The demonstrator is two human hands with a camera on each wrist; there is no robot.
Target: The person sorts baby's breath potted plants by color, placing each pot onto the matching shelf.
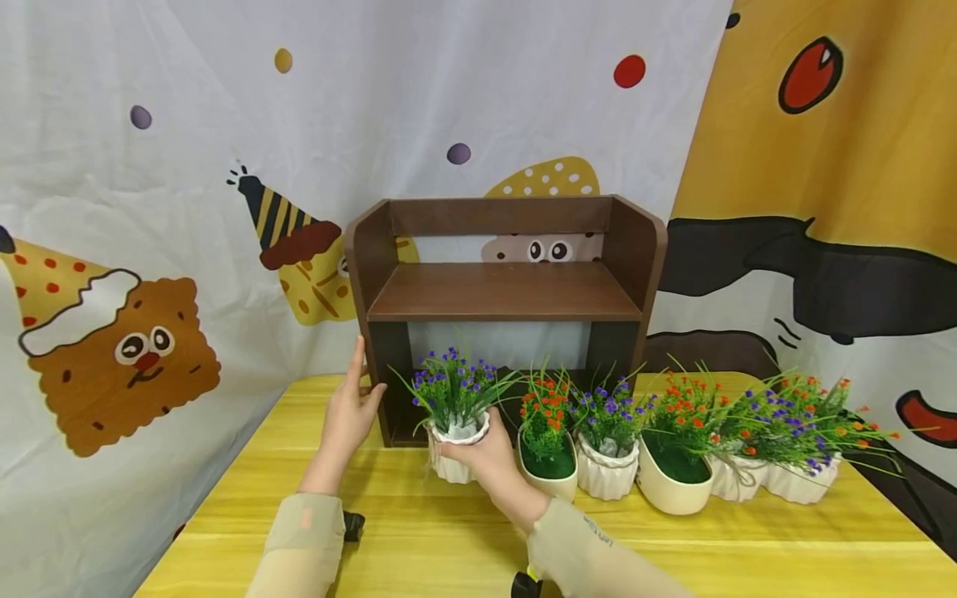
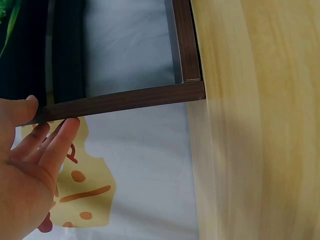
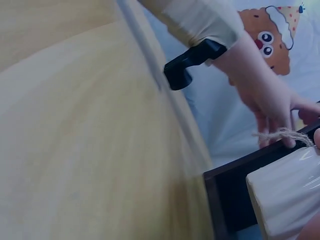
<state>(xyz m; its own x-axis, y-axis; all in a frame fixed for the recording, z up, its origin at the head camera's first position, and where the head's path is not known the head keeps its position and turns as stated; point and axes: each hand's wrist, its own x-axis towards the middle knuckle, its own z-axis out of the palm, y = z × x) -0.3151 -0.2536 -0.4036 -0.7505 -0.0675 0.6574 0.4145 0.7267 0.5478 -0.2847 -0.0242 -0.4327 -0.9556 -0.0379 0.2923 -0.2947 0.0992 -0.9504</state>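
Note:
A dark brown two-tier wooden shelf [image 1: 505,291] stands on the table. My left hand [image 1: 350,411] is at its left side panel [image 2: 120,99], thumb on one face and fingers against the outer face, steadying grip on the edge. With my right hand [image 1: 493,465] I grip a white ribbed pot [image 1: 451,462] of purple artificial flowers [image 1: 458,378], held before the lower compartment's left part. In the right wrist view, the white pot [image 3: 287,195] shows twine around it, close to the shelf's dark frame; only bits of the right hand's fingers appear there.
Right of the held pot stand a cream oval pot [image 1: 549,477] with orange flowers, a white pot [image 1: 609,473] with purple flowers, another cream pot [image 1: 676,490], and white pots [image 1: 803,482] at the far right. A patterned curtain [image 1: 224,349] hangs behind the wooden table [image 1: 419,540].

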